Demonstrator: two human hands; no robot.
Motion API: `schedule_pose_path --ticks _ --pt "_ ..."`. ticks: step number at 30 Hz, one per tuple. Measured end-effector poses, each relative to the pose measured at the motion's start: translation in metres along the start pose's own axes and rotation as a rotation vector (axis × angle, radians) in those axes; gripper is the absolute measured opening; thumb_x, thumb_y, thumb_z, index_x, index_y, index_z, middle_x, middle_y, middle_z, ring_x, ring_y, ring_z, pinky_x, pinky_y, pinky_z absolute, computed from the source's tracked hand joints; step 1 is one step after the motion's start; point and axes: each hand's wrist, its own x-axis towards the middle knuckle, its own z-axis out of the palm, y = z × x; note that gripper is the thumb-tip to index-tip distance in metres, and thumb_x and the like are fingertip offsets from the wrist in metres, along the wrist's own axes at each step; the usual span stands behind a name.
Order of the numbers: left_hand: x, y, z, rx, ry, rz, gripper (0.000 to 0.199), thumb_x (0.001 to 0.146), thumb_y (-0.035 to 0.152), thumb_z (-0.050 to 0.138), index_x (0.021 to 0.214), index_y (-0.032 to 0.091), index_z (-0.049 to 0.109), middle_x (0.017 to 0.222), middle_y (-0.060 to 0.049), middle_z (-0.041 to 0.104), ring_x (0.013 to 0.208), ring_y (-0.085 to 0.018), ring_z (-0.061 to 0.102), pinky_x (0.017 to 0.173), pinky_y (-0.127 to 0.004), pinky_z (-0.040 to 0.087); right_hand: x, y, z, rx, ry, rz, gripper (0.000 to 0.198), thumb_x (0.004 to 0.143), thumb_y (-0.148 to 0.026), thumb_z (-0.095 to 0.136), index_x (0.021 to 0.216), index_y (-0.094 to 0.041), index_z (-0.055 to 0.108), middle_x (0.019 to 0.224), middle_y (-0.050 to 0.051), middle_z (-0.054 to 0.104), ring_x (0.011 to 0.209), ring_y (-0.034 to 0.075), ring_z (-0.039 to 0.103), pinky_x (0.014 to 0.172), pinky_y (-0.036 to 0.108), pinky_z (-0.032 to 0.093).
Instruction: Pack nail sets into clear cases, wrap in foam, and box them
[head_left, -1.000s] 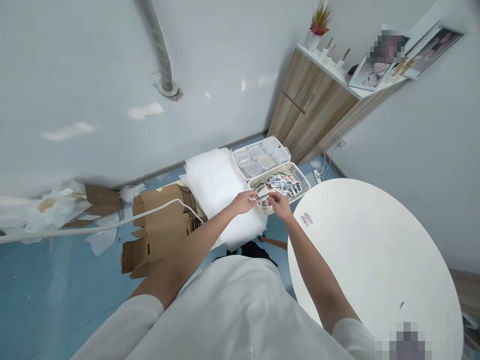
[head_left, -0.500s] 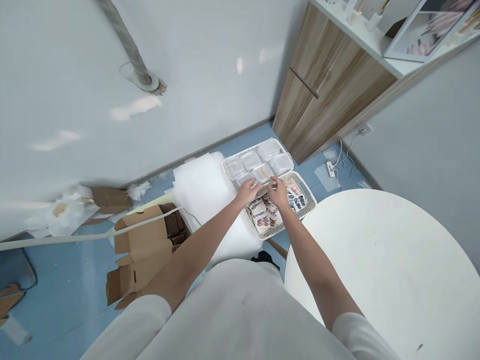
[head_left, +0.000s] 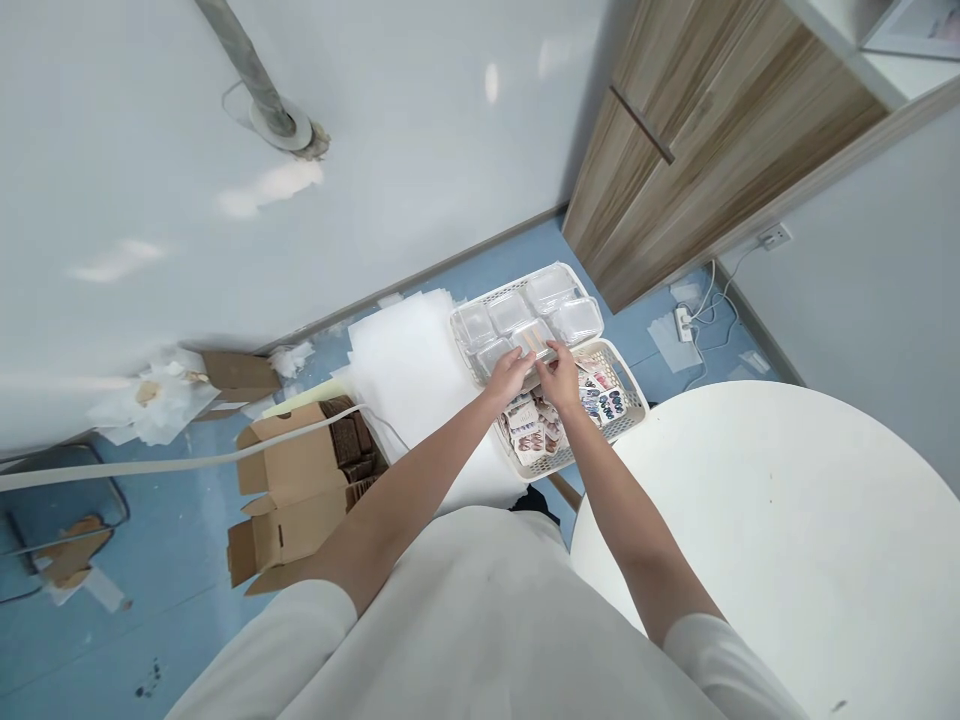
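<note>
My left hand (head_left: 509,374) is closed at the near left edge of a clear plastic box (head_left: 534,336) with a peach-coloured strip showing through it. At the box's right corner, my right hand (head_left: 561,376) has its fingers bent onto the same box. This box is among several similar clear boxes (head_left: 551,288) in the far white basket (head_left: 463,345). Directly under my wrists is a nearer cream basket (head_left: 636,405), which holds many small printed cards (head_left: 534,432), some with dark blue nail-like shapes.
Left of the baskets is a stack of white foam sheets (head_left: 405,355). An opened cardboard box (head_left: 300,470) with dark brown contents lies farther left, crossed by a pale cable (head_left: 187,463). A round white table (head_left: 765,530) is at right; a wooden cabinet (head_left: 697,120) stands behind.
My view has shifted slightly, showing less of the cabinet top. Both hands stay at the same clear plastic box, with only a small change in finger position.
</note>
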Motion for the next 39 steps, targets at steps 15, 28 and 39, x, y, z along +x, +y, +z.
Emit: schedule_pose_path --ticks 15,28,39 --pt "-0.074 0.011 -0.012 -0.025 0.11 0.253 0.042 0.069 0.032 0.066 0.107 0.016 0.054 0.107 -0.011 0.062 0.099 -0.02 0.059 0.082 -0.032 0.047 -0.082 -0.052 0.0 0.216 0.262 0.015 0.037 0.078 -0.036 0.05 0.113 -0.022 0.05 0.123 0.01 0.046 0.096 0.016 0.055 0.078 0.031 0.049" --pt "-0.176 -0.022 -0.047 -0.038 -0.14 0.405 0.028 0.066 0.024 0.065 0.09 0.016 0.055 0.099 -0.007 0.062 0.075 -0.011 0.06 0.07 -0.026 0.048 -0.227 -0.061 -0.008 0.402 0.499 0.143 0.048 0.073 -0.038 0.057 0.116 -0.023 0.041 0.123 0.011 0.045 0.107 0.02 0.051 0.082 0.035 0.047" --pt "-0.232 -0.043 -0.001 0.039 -0.636 0.364 0.028 0.068 0.025 0.065 0.094 0.016 0.057 0.095 -0.01 0.067 0.09 -0.018 0.062 0.082 -0.035 0.048 -0.316 -0.055 -0.068 0.498 0.576 0.234 0.036 0.074 -0.045 0.057 0.1 -0.021 0.055 0.094 0.005 0.059 0.074 0.015 0.06 0.07 0.033 0.05"
